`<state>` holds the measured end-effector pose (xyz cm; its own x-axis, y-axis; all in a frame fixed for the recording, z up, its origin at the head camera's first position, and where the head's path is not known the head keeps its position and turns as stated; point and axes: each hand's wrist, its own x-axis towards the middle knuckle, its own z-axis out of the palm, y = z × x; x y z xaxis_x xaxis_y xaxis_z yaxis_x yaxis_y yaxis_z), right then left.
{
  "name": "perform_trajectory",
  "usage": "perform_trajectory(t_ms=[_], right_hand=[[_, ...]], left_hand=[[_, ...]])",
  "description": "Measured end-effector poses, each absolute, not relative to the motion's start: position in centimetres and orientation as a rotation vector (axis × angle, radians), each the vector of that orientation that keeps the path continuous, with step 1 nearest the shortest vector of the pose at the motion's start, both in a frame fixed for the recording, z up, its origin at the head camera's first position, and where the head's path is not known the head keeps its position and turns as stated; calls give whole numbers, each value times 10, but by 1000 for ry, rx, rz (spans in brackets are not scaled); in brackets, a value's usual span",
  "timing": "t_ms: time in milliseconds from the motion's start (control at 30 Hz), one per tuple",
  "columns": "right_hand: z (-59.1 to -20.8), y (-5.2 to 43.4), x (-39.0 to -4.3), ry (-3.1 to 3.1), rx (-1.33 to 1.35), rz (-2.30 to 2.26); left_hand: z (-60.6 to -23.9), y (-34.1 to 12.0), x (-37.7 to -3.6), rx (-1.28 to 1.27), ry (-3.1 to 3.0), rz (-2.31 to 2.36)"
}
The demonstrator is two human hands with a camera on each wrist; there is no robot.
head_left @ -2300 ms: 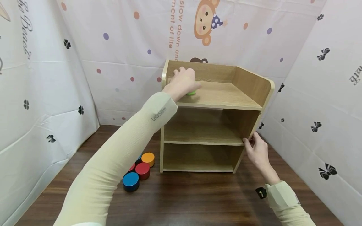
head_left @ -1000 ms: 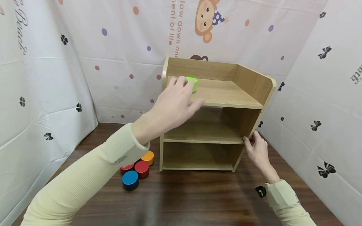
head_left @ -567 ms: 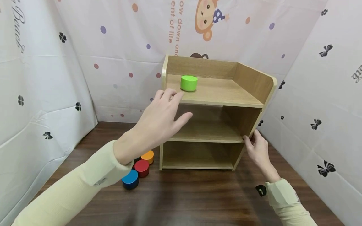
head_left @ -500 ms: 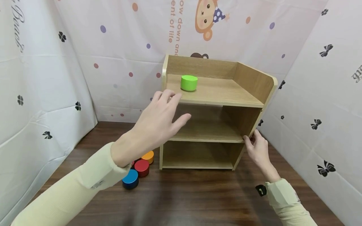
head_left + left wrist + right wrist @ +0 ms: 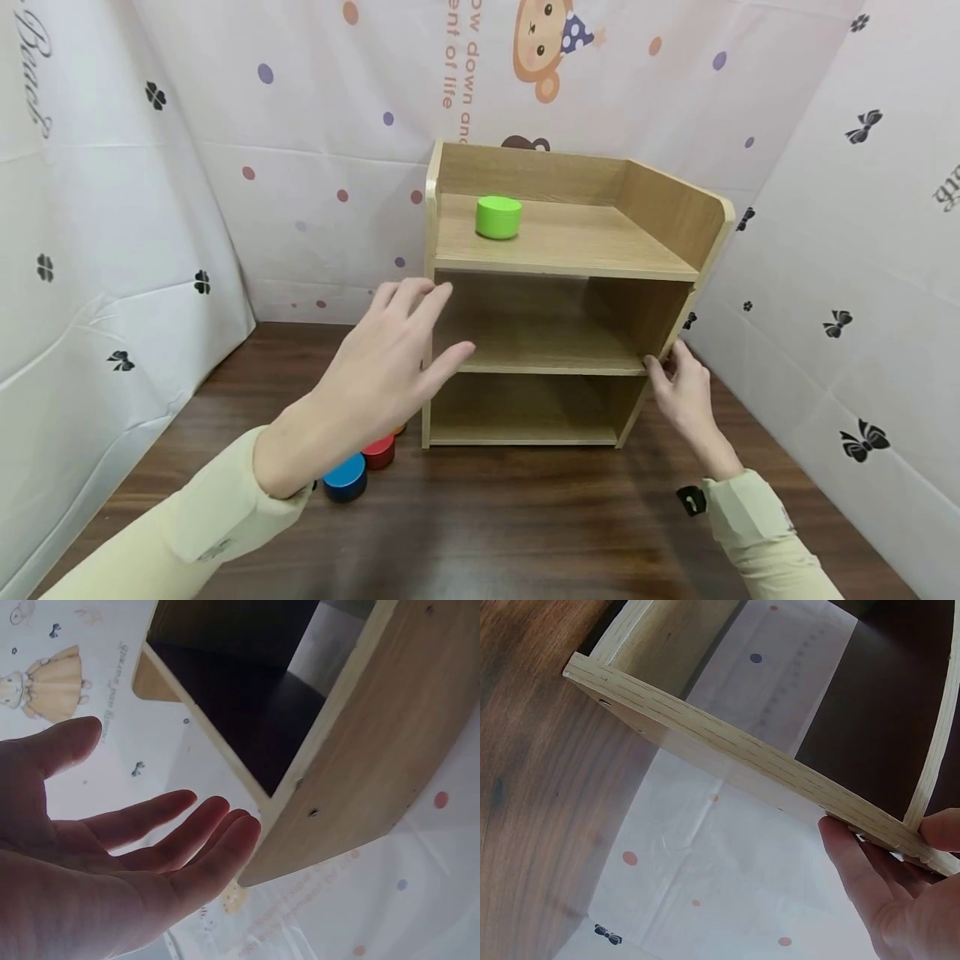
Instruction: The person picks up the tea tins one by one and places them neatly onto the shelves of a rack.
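On the top level of a small wooden shelf (image 5: 570, 242), toward its left side, stands a bright green round tin (image 5: 498, 217). My left hand (image 5: 367, 375) is in the air in front of the shelf's left edge, holding nothing, fingers loosely extended and thumb apart. The left wrist view shows that hand (image 5: 150, 855) palm-side, near the shelf's side panel (image 5: 360, 765). My right hand (image 5: 682, 396) grips the shelf's right side panel at the middle board, thumb in front. In the right wrist view, fingers (image 5: 855, 862) lie along the panel's outer face.
Left of the shelf, a blue tin (image 5: 346, 478) and a red tin (image 5: 379, 452) stand on the dark wooden table (image 5: 480, 525); an orange one (image 5: 400, 430) is mostly hidden behind my left hand. A small black object (image 5: 692, 500) is by my right wrist. Patterned cloth (image 5: 315, 125) surrounds the table.
My left hand let go of the green tin on the top shelf and drew back down and to the left. My right hand stays on the side panel.
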<state>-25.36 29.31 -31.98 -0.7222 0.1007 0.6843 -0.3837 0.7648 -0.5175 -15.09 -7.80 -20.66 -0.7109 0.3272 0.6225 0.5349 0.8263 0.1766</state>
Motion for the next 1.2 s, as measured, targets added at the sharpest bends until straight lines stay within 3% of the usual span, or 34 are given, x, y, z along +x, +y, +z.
perform_trajectory(t_ms=[1200], right_hand=[[-319, 294, -255, -2242, 195, 896]], left_hand=[[-317, -137, -160, -384, -2714, -432]])
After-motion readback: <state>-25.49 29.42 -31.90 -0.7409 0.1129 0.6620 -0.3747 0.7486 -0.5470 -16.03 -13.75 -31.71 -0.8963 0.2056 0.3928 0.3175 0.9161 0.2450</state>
